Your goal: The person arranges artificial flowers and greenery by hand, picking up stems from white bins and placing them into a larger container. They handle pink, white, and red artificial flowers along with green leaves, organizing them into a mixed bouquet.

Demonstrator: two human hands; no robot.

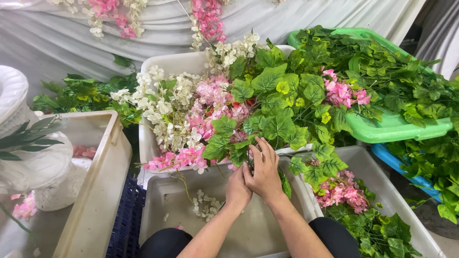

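Both hands meet over the grey tub point(162, 200); right hand point(264, 174) closed around leafy stems point(275, 124); left hand point(237, 187) gripping underneath, steadying them at the tub's far edge.

You have no packages, labels, signs or screens in front of you here; nothing in view carries print or a display.
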